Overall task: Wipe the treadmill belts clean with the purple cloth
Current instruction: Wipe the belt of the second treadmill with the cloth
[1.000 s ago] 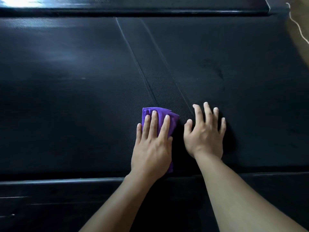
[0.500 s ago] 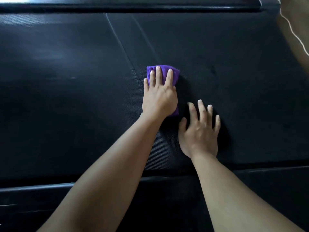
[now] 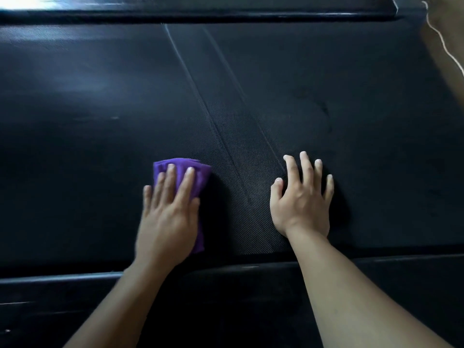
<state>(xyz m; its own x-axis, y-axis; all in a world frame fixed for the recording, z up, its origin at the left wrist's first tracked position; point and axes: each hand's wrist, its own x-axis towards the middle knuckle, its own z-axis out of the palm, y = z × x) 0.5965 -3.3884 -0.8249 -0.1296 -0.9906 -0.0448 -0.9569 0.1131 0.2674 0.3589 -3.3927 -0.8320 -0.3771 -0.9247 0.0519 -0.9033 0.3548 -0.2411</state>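
A black textured treadmill belt [image 3: 251, 84] fills most of the view, with a diagonal seam band running from upper middle toward the lower middle. A folded purple cloth [image 3: 198, 177] lies on the belt left of the seam, near the belt's front edge. My left hand [image 3: 168, 217] presses flat on the cloth with straight fingers, covering most of it. My right hand [image 3: 301, 199] rests flat on the bare belt to the right of the seam, fingers spread, holding nothing.
A black side rail [image 3: 75, 277] runs along the belt's near edge, and another rail [image 3: 200, 16] along the far edge. A thin white cord [image 3: 444, 43] hangs at the upper right corner over a brownish surface.
My left hand has pulled the cloth back from the far middle of the belt to the near edge and a little leftward. My right hand has stayed planted on the belt.
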